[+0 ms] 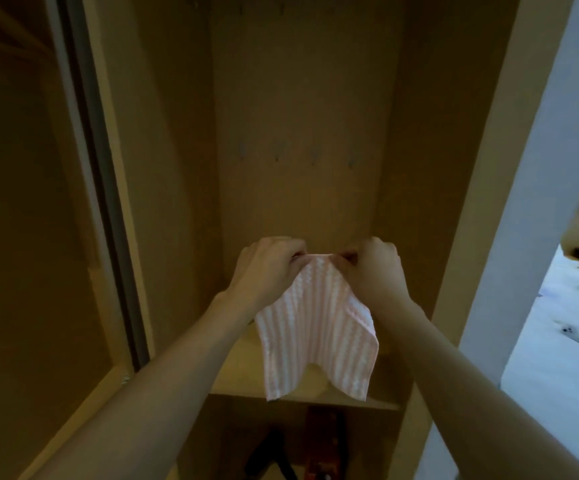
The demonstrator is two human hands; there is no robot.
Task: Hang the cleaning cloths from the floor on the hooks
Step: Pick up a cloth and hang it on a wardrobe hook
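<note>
Wooden cabinet (302,98), hooks (296,154), shelf (232,375)

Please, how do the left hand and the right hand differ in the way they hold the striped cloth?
The left hand pinches the top edge of the striped cloth from the left, the right hand from the right. The left hand's knuckles sit slightly lower and farther from the wooden cabinet's right wall. Both hold the cloth up below the row of hooks, fingers curled.

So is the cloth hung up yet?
Not yet. Both hands, left and right, pinch the striped cloth by its top edge, below the hooks. All four hooks look bare, so nothing is hung. Next, lift it onto one.
</note>
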